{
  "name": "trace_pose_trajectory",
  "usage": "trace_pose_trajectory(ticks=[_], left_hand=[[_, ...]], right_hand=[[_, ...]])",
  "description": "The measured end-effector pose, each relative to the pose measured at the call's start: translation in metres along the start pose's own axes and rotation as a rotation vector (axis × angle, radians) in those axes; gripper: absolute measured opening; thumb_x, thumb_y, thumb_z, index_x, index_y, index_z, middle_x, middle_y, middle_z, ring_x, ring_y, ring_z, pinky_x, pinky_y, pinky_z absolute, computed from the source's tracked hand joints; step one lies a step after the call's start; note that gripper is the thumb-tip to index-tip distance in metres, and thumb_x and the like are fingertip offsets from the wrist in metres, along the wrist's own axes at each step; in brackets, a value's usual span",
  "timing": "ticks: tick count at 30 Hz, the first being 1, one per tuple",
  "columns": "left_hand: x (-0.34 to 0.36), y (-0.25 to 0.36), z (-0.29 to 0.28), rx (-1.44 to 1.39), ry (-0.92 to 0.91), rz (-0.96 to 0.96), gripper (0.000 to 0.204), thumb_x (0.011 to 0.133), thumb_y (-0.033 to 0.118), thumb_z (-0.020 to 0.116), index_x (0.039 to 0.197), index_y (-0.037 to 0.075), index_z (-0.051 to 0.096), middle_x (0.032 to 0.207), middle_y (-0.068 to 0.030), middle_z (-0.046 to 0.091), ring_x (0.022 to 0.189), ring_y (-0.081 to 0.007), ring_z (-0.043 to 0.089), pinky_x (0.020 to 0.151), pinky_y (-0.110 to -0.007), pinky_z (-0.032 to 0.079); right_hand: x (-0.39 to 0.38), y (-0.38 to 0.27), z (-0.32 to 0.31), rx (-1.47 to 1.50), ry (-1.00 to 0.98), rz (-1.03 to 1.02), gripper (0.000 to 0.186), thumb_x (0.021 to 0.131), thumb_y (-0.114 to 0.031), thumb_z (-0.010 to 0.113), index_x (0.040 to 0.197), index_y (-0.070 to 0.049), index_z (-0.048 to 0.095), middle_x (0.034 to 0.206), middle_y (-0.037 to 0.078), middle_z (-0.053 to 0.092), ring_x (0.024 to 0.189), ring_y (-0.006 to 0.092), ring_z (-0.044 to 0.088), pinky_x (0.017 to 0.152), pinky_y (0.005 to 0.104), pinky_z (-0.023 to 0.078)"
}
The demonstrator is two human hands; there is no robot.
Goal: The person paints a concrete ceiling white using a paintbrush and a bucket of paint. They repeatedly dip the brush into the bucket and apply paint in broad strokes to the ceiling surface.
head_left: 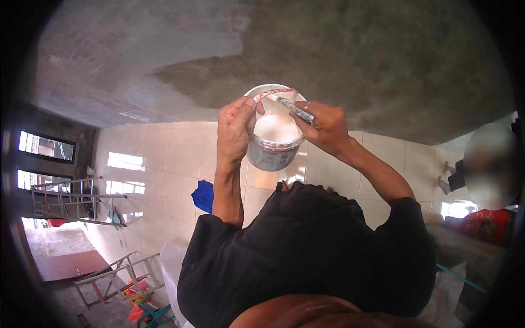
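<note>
A grey bucket (272, 158) with a white inside is held up in front of me, near the wall, with pale paint (273, 128) in it. My left hand (234, 130) is closed at its left side, the fingers pinching a curved white band with red marks (278, 91), which looks like the bucket's handle. In my right hand (328, 124) is a paintbrush (302, 113) with a smeared handle. It slants over the opening, its head close to the band; whether they touch I cannot tell.
The wall ahead has a lighter coated area (153, 49) beside darker grey (355, 54). A blue cloth (203, 196) lies on the tiled floor (164, 164). Ladders (71, 200) stand at the left, a teal stool (156, 314) lower left. Another person (456, 177) is at the right.
</note>
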State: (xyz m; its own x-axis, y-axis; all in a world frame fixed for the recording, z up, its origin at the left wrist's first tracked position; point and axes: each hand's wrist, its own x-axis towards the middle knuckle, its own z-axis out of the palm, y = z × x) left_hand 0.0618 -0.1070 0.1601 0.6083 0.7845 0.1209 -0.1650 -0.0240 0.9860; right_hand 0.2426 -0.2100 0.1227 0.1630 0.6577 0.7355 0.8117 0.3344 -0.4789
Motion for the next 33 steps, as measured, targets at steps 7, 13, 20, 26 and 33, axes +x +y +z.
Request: trace_pose_trajectory(ticks=[7,13,20,26,33], left_hand=[[0.001,0.004,0.009,0.076,0.039,0.045,0.028,0.095,0.027,0.053,0.076,0.007,0.059,0.051,0.0098,0.034,0.042,-0.0012,0.026,0.038,-0.022,0.017],[0.002,0.007,0.004,0.018,0.041,0.035,0.029,0.097,0.022,0.049,0.076,0.005,0.06,0.05,0.0087,0.035,0.043,-0.0021,0.027,0.04,-0.022,0.019],[0.001,0.014,0.011,0.036,0.03,0.019,0.028,0.096,0.02,0.048,0.076,0.004,0.06,0.051,0.0086,0.035,0.043,-0.002,0.026,0.041,-0.022,0.018],[-0.005,0.011,0.005,0.045,0.034,-0.005,0.028,0.096,0.02,0.048,0.076,0.004,0.059,0.05,0.0084,0.035,0.042,-0.0022,0.026,0.04,-0.023,0.018],[-0.002,-0.005,0.003,-0.029,0.044,0.082,0.028,0.097,0.02,0.048,0.076,0.004,0.06,0.05,0.0087,0.036,0.042,-0.0021,0.027,0.04,-0.022,0.018]], right_hand=[[0.016,-0.016,-0.012,0.566,-0.096,0.665,0.013,0.079,-0.007,0.075,0.08,0.004,0.07,0.069,0.007,0.069,0.06,0.0093,0.063,0.054,0.0241,0.049],[0.024,-0.005,-0.01,0.681,-0.184,0.721,0.016,0.082,-0.014,0.075,0.081,0.001,0.07,0.066,0.006,0.069,0.057,0.0065,0.062,0.046,0.0204,0.044],[0.015,0.009,-0.011,0.236,-0.043,0.144,0.018,0.075,-0.014,0.074,0.089,-0.003,0.072,0.072,0.016,0.067,0.059,0.025,0.065,0.053,0.0348,0.049],[0.007,0.01,0.0,-0.006,-0.065,-0.058,0.018,0.075,-0.012,0.076,0.087,-0.001,0.07,0.076,0.016,0.068,0.063,0.0288,0.065,0.053,0.0348,0.05],[0.013,-0.006,-0.002,0.231,-0.038,0.197,0.016,0.077,-0.011,0.075,0.086,0.002,0.072,0.075,0.013,0.07,0.062,0.018,0.068,0.055,0.0283,0.051]])
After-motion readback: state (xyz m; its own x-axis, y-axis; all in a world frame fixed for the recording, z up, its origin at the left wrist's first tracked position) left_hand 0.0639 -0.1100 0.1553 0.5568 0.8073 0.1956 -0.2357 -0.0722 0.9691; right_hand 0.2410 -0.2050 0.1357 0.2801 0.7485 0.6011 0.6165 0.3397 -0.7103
